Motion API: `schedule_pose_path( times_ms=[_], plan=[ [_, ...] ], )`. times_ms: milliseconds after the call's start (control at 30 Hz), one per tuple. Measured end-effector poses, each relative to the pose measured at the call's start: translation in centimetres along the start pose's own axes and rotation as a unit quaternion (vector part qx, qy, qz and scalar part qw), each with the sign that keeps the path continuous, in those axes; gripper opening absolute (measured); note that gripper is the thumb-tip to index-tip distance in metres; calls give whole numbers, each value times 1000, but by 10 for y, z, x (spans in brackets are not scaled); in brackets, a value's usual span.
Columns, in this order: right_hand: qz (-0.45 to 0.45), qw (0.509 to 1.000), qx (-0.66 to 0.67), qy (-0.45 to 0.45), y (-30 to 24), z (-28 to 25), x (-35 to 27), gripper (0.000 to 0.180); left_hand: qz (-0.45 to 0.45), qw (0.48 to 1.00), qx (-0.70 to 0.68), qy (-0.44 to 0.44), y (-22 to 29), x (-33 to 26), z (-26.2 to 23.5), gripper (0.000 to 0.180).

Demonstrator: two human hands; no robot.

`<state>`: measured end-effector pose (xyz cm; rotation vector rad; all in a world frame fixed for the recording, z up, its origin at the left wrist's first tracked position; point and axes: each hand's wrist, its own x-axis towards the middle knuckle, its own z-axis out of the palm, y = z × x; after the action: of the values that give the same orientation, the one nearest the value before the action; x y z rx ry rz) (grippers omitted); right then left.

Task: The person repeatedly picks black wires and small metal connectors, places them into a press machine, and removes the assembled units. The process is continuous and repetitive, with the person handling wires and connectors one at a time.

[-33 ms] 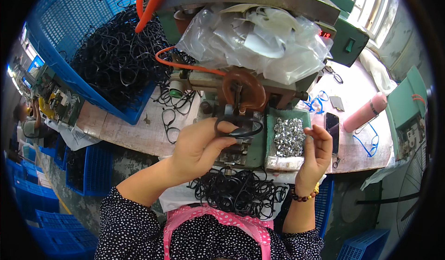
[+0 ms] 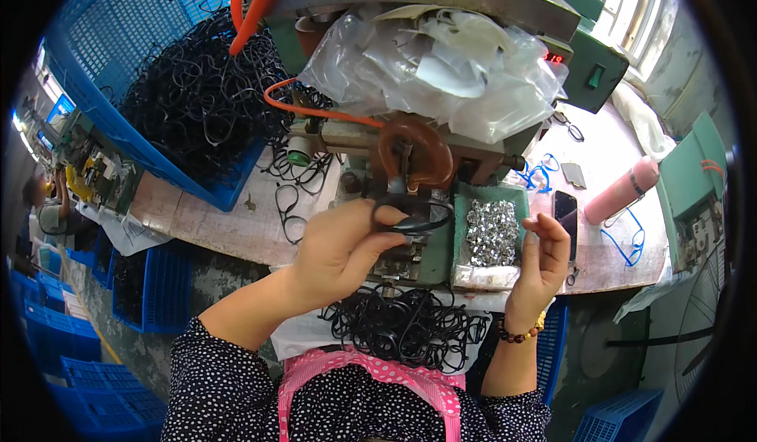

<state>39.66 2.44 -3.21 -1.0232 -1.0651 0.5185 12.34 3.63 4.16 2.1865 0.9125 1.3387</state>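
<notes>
A black glasses frame [image 2: 432, 225] is pinched between the thumb and fingers of my left hand [image 2: 335, 245], held up in front of the machine's brown ring-shaped part [image 2: 416, 152]. My right hand [image 2: 540, 264] hovers at the right edge of a green tray [image 2: 460, 272] full of small shiny metal parts [image 2: 490, 233]. Its thumb and index finger come together at the tips; whatever they hold, if anything, is too small to tell. Below the machine, in front of my body, lies a heap of black glasses frames [image 2: 402, 324] on a white sheet.
A large blue crate [image 2: 130, 130] of tangled black frames stands at the left. A clear plastic bag [image 2: 441, 71] covers part of the machine. On the right of the table are a phone [image 2: 565, 213], a pink bottle [image 2: 623, 190] and blue frames [image 2: 627, 245]. A fan [image 2: 702, 324] stands beyond.
My left hand has shifted very slightly to the right with the glasses frame. My right hand has also moved a little to the right.
</notes>
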Motion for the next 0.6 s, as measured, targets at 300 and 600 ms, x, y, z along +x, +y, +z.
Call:
schedule_pose_path(
  times_ms=[300, 600],
  plan=[
    [100, 995, -15, -20, 38, -29, -3, 19, 41, 999, 18, 12, -5, 2, 4, 17],
    [62, 984, 129, -103, -63, -11, -20, 22, -15, 1000, -5, 20, 1, -4, 8, 17]
  ],
)
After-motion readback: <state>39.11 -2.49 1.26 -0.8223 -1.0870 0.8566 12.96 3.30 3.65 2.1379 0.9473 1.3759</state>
